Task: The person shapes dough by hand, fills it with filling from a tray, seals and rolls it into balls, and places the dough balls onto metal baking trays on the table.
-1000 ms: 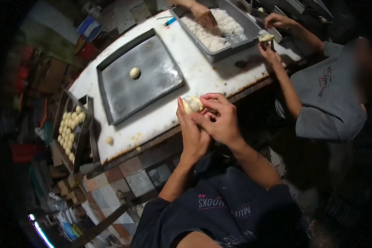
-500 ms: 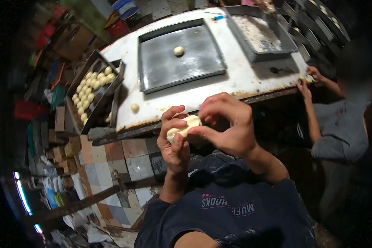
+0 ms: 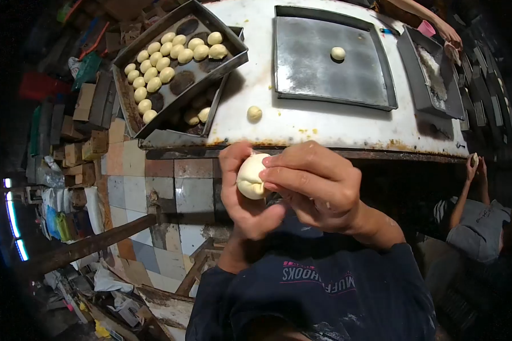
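In front of my chest, beyond the table's near edge, a pale dough ball (image 3: 251, 177) rests in my left hand (image 3: 233, 196), whose fingers and thumb curl around it. My right hand (image 3: 321, 184) pinches the dough's side with thumb and fingertips, where a fold shows. Another dough ball (image 3: 255, 113) lies on the white tabletop (image 3: 239, 128) just past my hands. Farther off, a shallow metal tray (image 3: 313, 94) holds a single dough ball (image 3: 338, 54). At the left, a tilted metal tray (image 3: 196, 94) carries many dough balls (image 3: 166, 74) in rows.
Beneath the tilted tray is a second tray with more dough balls (image 3: 192, 117). A grey bin (image 3: 418, 79) with white flour-like stuff stands at the right. A co-worker (image 3: 477, 227) is at the far right; another person's arm (image 3: 421, 14) reaches in at the top. Tiled floor (image 3: 193, 196) shows below left.
My view has swung left, so trays and table appear farther right. The dough in my hands has gone from an elongated, folded piece to a rounder ball, and my right fingers have closed onto it.
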Demonstrator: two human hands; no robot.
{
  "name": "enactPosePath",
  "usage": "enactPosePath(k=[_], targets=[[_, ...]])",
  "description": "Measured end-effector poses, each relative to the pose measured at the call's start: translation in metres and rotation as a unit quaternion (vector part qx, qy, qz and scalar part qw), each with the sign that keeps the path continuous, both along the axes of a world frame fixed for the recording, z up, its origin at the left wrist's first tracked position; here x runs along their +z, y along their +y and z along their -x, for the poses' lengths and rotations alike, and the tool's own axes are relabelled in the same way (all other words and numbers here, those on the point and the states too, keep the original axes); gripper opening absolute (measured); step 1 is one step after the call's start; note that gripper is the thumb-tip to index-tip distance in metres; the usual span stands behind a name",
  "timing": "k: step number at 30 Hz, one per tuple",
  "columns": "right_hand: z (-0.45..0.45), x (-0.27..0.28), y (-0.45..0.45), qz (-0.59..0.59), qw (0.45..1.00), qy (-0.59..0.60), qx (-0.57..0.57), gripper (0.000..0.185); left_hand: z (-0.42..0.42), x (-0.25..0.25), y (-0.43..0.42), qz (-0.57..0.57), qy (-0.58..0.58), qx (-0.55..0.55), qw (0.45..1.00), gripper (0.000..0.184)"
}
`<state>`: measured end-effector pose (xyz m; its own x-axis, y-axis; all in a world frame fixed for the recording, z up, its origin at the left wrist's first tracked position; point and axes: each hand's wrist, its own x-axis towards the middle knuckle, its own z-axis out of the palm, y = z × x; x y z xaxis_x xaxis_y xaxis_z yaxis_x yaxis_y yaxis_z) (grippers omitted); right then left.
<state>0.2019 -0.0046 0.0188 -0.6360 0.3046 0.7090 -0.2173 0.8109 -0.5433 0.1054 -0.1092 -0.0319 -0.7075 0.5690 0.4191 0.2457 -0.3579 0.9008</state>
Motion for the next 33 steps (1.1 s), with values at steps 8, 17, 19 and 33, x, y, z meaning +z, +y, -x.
enactPosePath(k=[8, 17, 19, 33], targets=[[0.011, -0.002, 0.016, 0.291, 0.955, -0.056, 0.020, 0.028, 0.040, -0.010, 0.041, -0.174, 0.045, -0.183, 0.967, 0.040], [-0.027, -0.020, 0.109, 0.196, 0.977, 0.070, 0.041, 0.030, 0.008, 0.001, 0.163, -0.121, -0.006, -0.271, 0.955, 0.078], [-0.040, -0.025, 0.135, 0.248, 0.969, -0.009, 0.016, 0.025, 0.006, 0.000, 0.199, -0.130, 0.075, -0.276, 0.949, 0.044], [-0.097, -0.115, 0.296, 0.223, 0.960, -0.141, -0.091, 0.017, -0.053, -0.118, 0.297, 0.353, -0.179, -0.416, 0.819, 0.033]])
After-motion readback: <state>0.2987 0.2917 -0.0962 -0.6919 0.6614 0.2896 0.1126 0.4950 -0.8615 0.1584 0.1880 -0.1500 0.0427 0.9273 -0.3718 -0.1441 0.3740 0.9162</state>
